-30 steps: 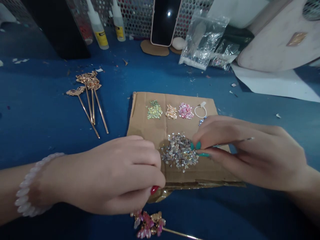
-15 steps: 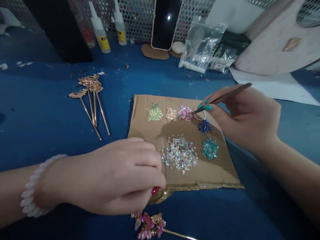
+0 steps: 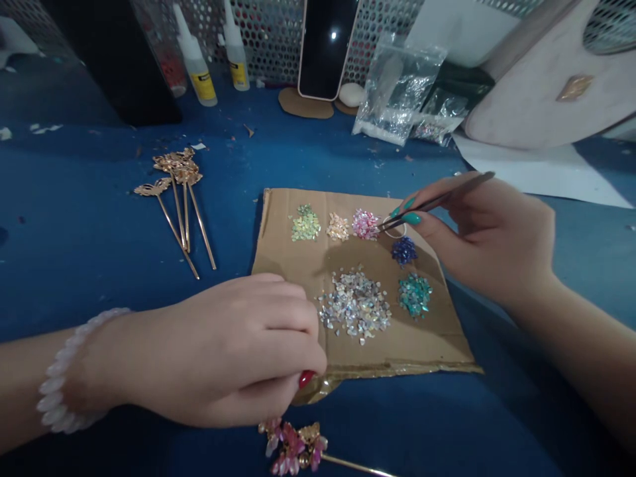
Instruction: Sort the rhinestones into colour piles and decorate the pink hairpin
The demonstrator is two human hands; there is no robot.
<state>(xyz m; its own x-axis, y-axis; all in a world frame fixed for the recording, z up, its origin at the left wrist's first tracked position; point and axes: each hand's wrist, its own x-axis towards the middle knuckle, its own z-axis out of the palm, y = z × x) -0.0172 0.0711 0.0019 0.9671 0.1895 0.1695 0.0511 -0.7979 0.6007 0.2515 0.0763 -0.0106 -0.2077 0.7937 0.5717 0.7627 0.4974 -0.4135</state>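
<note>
My right hand (image 3: 489, 235) pinches dark metal tweezers (image 3: 437, 202), their tips at the edge of a pink pile of shell chips (image 3: 365, 224). Under the tweezers lies a white ring (image 3: 396, 228). My left hand (image 3: 233, 354) is closed at the near left edge of a cardboard sheet (image 3: 293, 265); its fingertips are mostly hidden. Just below it, a gold hairpin (image 3: 293, 448) with pink petals touches or passes under the hand; I cannot tell which. Green (image 3: 305, 224), peach (image 3: 338, 226), blue (image 3: 404, 251), teal (image 3: 415, 295) and silvery chips (image 3: 356, 305) also lie on the cardboard.
Several gold hairpins (image 3: 181, 192) lie on the blue table at left. Behind stand two glue bottles (image 3: 200, 76), a phone (image 3: 328, 46) and a black upright object (image 3: 116, 59). Clear plastic bags (image 3: 397, 86), white paper (image 3: 541, 169) and a pale, grilled device (image 3: 531, 93) are at right.
The tweezers tilt slightly differently, and their two prongs now show apart at the pink chips. The whole view has shifted a little; my left hand stays in place.
</note>
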